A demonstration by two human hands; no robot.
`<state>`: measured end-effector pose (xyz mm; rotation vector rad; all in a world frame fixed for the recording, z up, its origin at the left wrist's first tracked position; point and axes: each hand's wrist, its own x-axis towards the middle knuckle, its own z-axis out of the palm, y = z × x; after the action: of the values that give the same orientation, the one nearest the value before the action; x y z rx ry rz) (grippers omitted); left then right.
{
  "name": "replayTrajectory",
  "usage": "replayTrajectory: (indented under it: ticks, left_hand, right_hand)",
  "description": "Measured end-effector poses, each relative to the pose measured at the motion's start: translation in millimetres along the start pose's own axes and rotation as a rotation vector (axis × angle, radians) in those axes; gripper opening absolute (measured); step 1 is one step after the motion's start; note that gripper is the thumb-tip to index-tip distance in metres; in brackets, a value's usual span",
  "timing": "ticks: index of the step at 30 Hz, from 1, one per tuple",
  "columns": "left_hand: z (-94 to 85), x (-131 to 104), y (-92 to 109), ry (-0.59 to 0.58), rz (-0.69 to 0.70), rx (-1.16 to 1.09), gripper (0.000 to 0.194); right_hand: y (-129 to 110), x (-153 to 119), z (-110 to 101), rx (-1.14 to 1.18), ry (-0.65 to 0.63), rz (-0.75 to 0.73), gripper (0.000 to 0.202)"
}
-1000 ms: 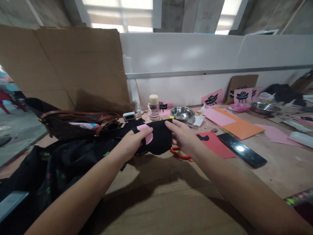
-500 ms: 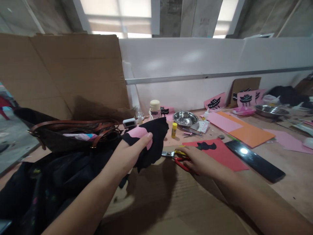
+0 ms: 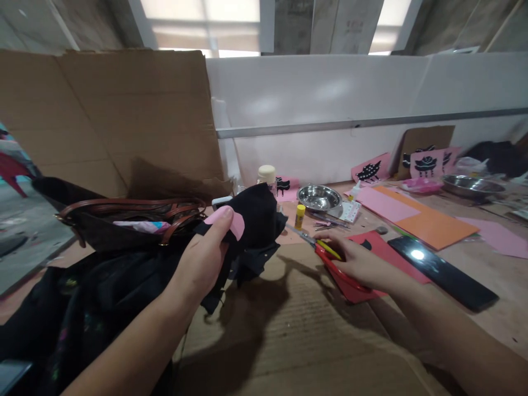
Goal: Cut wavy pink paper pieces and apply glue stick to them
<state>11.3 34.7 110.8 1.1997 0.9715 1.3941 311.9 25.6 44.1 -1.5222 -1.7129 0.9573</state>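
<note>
Scissors (image 3: 317,247) have shifted rightward, gripped by right hand (image 3: 350,256), tips near ragged-edged black cloth (image 3: 259,212) the left hand (image 3: 205,256) pinches.

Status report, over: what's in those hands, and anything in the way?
Left hand pinching pink piece against black cloth. Right hand gripping scissors near the cloth's edge. Glue stick just beyond scissors, seemingly not blocking.

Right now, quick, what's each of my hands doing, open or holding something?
Left hand: closed, pinching the pink piece against the black material.
Right hand: closed around the handles of the scissors.
</note>
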Motion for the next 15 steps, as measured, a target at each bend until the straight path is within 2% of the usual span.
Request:
replayTrajectory:
  ticks: [2, 4, 7, 9, 10, 13, 15]
  left_hand:
    - [4.2, -2.2, 3.8, 0.030, -0.042, -0.134, 0.032]
    - [9.4, -4.5, 4.3, 0.030, -0.043, -0.166, 0.033]
    - [15.5, -7.9, -0.6, 0.021, -0.010, -0.193, 0.032]
    - [17.1, -10.7, -6.3, 0.016, 0.005, -0.197, 0.030]
    - [17.3, -12.5, -9.5, 0.016, 0.003, -0.186, 0.029]
    - [16.7, -19.4, -18.3, 0.010, -0.016, -0.107, 0.034]
    - [16.1, -24.0, -21.8, -0.014, -0.008, -0.044, 0.038]
  right_hand:
    - [-8.4, -4.8, 10.3, 0.120, 0.078, -0.024, 0.044]
    - [-18.7, -13.4, 28.7, 0.253, 0.121, -0.049, 0.045]
    - [-36.4, -28.6, 59.5, 0.437, 0.099, -0.101, 0.053]
    - [-47.9, -33.0, 75.7, 0.791, 0.082, -0.070, 0.049]
    - [-53.2, -32.1, 81.9, 0.898, 0.046, -0.046, 0.052]
    - [-68.0, -19.0, 93.3, 0.950, 0.014, -0.052, 0.071]
    - [-77.8, -8.1, 95.3, 0.998, -0.007, -0.044, 0.063]
